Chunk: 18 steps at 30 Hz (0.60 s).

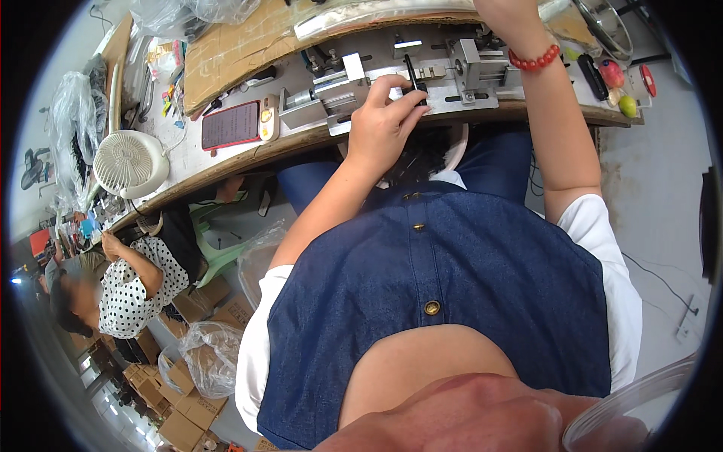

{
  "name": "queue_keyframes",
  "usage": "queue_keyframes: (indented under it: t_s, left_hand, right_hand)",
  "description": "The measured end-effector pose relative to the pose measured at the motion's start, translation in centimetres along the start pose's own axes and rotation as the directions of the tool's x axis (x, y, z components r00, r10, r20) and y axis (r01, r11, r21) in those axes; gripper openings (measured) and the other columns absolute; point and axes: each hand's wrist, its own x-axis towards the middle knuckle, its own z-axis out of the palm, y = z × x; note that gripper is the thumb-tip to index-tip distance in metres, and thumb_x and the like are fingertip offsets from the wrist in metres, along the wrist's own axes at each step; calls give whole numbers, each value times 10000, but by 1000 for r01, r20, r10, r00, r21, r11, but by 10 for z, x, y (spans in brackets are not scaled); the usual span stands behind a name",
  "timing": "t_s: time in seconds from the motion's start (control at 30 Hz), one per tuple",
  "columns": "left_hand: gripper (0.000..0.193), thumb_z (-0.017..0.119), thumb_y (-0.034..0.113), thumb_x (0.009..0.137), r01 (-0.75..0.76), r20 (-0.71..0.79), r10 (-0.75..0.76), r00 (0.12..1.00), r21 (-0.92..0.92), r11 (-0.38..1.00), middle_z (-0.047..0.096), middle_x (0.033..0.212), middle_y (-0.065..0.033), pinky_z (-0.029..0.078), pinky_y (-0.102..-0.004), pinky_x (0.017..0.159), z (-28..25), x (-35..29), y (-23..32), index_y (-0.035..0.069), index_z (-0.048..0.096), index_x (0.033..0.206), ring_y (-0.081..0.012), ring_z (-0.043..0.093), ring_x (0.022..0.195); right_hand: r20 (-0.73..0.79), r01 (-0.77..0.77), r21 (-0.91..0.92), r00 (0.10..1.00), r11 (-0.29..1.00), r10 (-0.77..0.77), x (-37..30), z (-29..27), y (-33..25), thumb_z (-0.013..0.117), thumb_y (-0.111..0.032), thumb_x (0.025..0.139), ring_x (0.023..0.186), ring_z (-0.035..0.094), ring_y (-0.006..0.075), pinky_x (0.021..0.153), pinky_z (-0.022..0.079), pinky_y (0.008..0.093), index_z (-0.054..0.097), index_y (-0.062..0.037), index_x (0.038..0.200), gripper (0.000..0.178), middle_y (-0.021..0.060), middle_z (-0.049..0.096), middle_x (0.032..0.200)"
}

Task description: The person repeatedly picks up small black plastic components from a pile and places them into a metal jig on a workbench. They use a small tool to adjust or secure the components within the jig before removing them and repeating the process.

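My left hand (382, 124) is over the middle of a metal clamping fixture (468, 71) on the bench. Its thumb and fingers close round a slim black stick-like part (411, 71), which stands tilted among the metal blocks. What the part's lower end rests on is partly covered by my fingers. My right hand (514, 21) reaches past the fixture's right side to the top edge of the view. A red bead bracelet (535, 59) is round that wrist. The fingers of this hand are cut off, so their hold is hidden.
Left of the fixture lie a red-edged phone (231, 125) and a white fan (129, 164). Cardboard (241, 47) covers the bench's back. Small items, including a green ball (627, 106), are at the right end. A co-worker in a dotted shirt (143, 290) sits at the left.
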Motion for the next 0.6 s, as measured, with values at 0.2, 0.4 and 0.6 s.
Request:
queue_keyframes:
  t_s: [0.2,0.4,0.6]
  left_hand:
    - [219,776,188,888,-56,-14,56,998,13,998,715,1255,-48,624,-371,777,7,-2,-4,117,764,1095,-270,745,983]
    - [362,832,212,849,-90,-26,91,996,22,996,722,1249,-49,593,-305,694,-11,10,3,132,751,1193,-206,716,757]
    - [277,796,150,860,-91,-304,261,916,477,874,704,982,-114,517,-362,640,-76,106,-24,85,757,1126,-235,647,710]
  right_hand:
    - [22,-108,97,994,989,107,-43,-2,-30,578,-43,1034,904,617,98,805,481,237,650,-25,1131,122,5,649,1022]
    - [160,-157,-174,970,972,185,-104,-2,-47,729,-109,922,947,644,268,871,512,356,713,-42,1121,210,100,693,1051]
    - [351,112,-480,933,870,73,-150,16,-40,740,-66,875,1117,569,322,963,501,398,669,-42,1103,240,91,638,1262]
